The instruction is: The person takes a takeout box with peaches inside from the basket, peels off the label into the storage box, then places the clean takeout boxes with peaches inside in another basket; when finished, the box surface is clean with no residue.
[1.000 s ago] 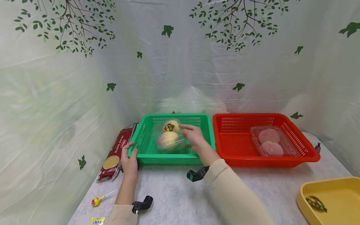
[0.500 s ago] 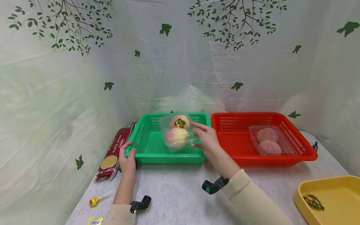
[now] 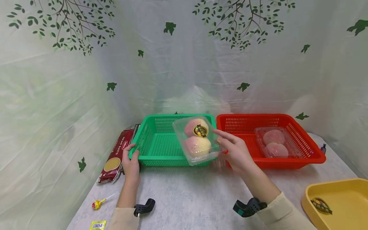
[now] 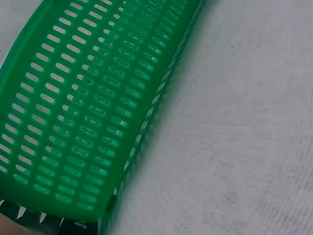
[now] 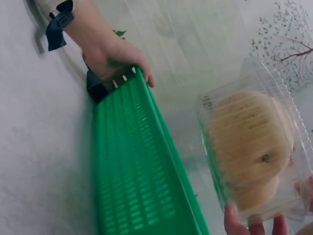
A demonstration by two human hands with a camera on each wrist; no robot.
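My right hand (image 3: 237, 151) holds a clear plastic clamshell of peaches (image 3: 197, 140) by its right side, tilted, over the front right of the green basket (image 3: 172, 161). Two pink-and-yellow peaches show inside, with a black round sticker on the lid. In the right wrist view the fingertips (image 5: 257, 226) grip the end of the clamshell. My left hand (image 3: 131, 166) grips the green basket's rim at its front left corner; the right wrist view shows this hand (image 5: 115, 56) bent over the rim. Most of that hand is out of the left wrist view.
Against the green basket stands a red basket (image 3: 235, 140) with another clamshell of peaches (image 3: 275, 143). A yellow tray (image 3: 345, 204) with a sticker lies front right. Left are a dark red packet (image 3: 118, 156), a lollipop (image 3: 97, 204) and a small yellow packet (image 3: 98, 225).
My right hand has lifted the clamshell from inside the green basket and brought it right and nearer to me. The left hand has stayed on the basket's corner.
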